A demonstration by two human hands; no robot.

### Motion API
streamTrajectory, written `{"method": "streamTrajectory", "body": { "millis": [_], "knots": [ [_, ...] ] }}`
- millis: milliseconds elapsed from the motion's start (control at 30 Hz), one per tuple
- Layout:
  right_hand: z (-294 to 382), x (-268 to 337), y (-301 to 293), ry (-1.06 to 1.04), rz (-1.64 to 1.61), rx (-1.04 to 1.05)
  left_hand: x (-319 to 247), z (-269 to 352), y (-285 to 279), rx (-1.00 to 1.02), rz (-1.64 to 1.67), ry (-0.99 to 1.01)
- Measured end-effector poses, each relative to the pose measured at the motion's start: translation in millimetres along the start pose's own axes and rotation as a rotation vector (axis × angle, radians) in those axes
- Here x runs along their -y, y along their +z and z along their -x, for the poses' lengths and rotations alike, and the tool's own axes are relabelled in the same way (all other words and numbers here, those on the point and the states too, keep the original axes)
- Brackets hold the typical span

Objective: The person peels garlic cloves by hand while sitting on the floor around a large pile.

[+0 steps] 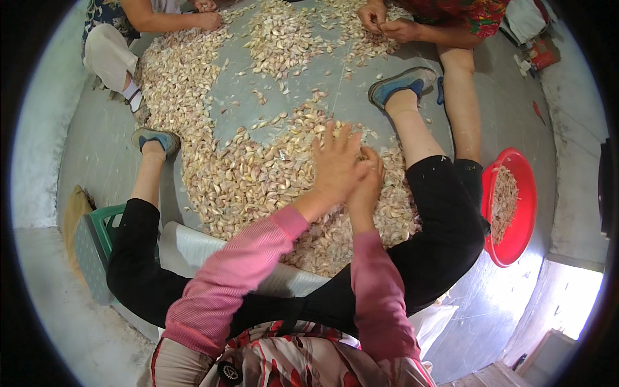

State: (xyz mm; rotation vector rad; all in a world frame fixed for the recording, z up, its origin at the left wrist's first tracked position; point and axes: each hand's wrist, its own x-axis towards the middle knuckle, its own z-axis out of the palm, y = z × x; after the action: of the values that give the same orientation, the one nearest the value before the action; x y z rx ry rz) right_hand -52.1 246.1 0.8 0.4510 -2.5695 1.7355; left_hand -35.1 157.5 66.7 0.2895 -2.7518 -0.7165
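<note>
My left hand [338,162] is above a broad pile of loose garlic cloves [251,169], its fingers spread and a little blurred. It crosses over my right hand [368,186] and seems to touch it. The right fingers curl upward behind the left palm, and whatever lies between the hands is hidden. Below the wrists, papery garlic skins [329,251] are heaped between my legs. Single cloves [261,96] lie scattered on the grey floor [280,111] beyond.
Two other people sit opposite; one's hands [210,20] are at upper left, the other's hands [387,24] at upper right. A red plastic basin [524,213] holding garlic skins stands beyond my right knee. Green stools [94,261] are at left. White sheeting [193,246] borders the pile.
</note>
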Motion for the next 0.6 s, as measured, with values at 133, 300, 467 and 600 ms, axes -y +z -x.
{"method": "streamTrajectory", "body": {
  "millis": [133, 300, 467, 600],
  "knots": [
    [-23.9, -2.4, 52.1, -0.261, 0.582, 0.022, 114.7, 5.2, 4.4, 0.299, -0.243, 0.087],
    [-22.2, 23.5, 105.6, -0.351, 0.717, 0.308, 202.1, 8.5, -33.2, 0.396, -0.481, 0.006],
    [14.8, 75.5, 147.0, -0.440, 0.657, 0.618, 274.4, 37.5, -90.4, 0.371, -0.627, -0.097],
    [62.0, 85.3, 126.8, -0.667, 0.563, 0.847, 306.1, 62.8, -130.6, 0.288, -0.622, -0.134]
  ]
}}
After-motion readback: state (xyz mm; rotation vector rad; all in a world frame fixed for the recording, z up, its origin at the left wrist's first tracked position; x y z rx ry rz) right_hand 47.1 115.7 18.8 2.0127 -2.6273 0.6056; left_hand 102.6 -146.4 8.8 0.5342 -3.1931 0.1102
